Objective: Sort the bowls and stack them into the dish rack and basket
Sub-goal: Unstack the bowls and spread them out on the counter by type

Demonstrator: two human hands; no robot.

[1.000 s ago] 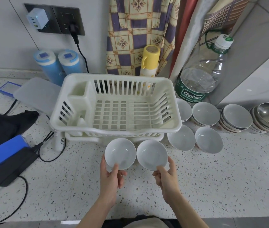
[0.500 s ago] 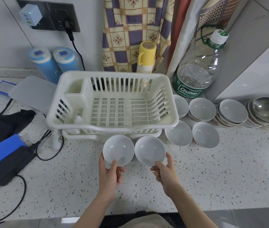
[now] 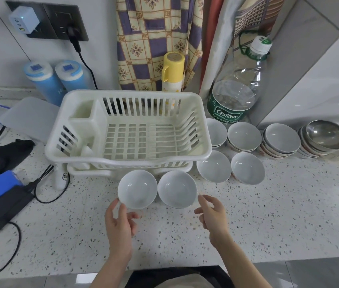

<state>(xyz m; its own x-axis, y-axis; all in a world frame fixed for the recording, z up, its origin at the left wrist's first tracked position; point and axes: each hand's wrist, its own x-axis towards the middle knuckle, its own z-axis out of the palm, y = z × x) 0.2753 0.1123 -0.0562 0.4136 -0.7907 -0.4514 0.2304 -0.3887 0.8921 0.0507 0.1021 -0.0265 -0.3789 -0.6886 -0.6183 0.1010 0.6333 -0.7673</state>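
Two hands hover just short of two white bowls, neither holding anything. Left hand (image 3: pixel 121 220): grip wide, fingers relaxed and spread, fingertips just beside the near rim of the left bowl (image 3: pixel 137 189), at its 7 o'clock; contact cannot be confirmed. Right hand (image 3: pixel 213 213): grip likewise wide, thumb and fingers apart, close to the 4 o'clock edge of the right bowl (image 3: pixel 177 189), apparently clear of it. Both bowls sit upright on the tabletop (image 3: pixel 185 235), rims nearly touching, directly in front of the dish rack (image 3: pixel 128 129), at its 6 o'clock; judged to be paired there as a sorted set of like bowls, within easy reach of the rack. Rack holds no bowls; its cutlery compartment lies at 9 o'clock. Two more single white bowls (image 3: pixel 214 166) rest at the rack's 4 o'clock. Behind them, at 3 o'clock, stacks of white bowls (image 3: pixel 244 137), a stack with patterned outsides (image 3: pixel 280 142), then steel bowls (image 3: pixel 326 137), presumably grouped by kind. Water bottle (image 3: pixel 237 90) stands at 1 o'clock. No basket identifiable. Task judged early: sorting under way, no stacking done.
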